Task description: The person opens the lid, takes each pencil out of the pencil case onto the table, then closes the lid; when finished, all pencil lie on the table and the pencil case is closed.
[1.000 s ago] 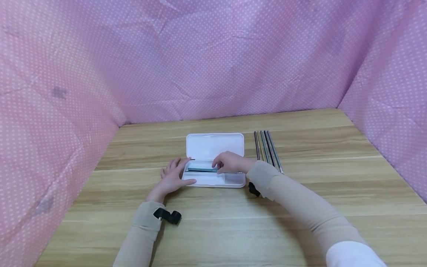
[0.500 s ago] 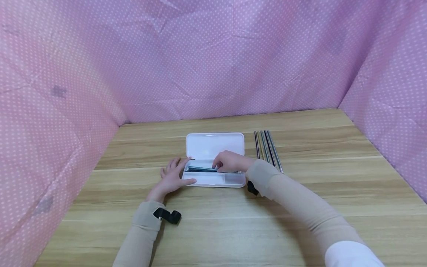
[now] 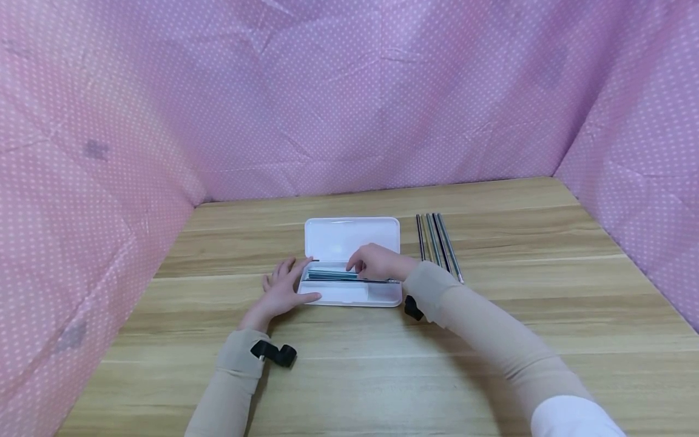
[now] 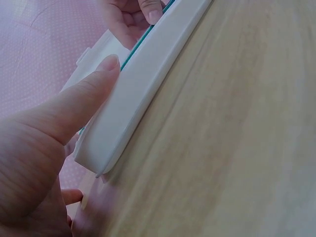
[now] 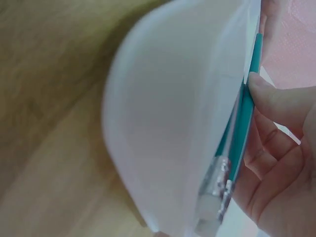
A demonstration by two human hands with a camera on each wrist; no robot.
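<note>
A white plastic pencil case (image 3: 352,237) lies with its lid raised. Several teal and dark pencils (image 3: 333,275) rest lengthwise in its rear compartment. My right hand (image 3: 377,262) reaches into the case and pinches a teal pencil (image 5: 244,116); the thumb lies on its near side, and the other fingers are bent behind it. Metal collars and white erasers show at the pencils' right ends in the right wrist view. My left hand (image 3: 282,290) spreads around the left end of the case, thumb on the front rim (image 4: 111,63) and forefinger at the back corner.
Several more pencils (image 3: 437,243) lie side by side on the wooden table (image 3: 349,376), right of the case and partly behind the right forearm. The front compartment (image 3: 335,294) has a divider towards its right. Pink dotted cloth (image 3: 349,109) hangs around the table.
The right hand's fingers have shifted slightly back inside the case. The pencils there have fanned apart into a wider band. The left hand has stayed in place.
</note>
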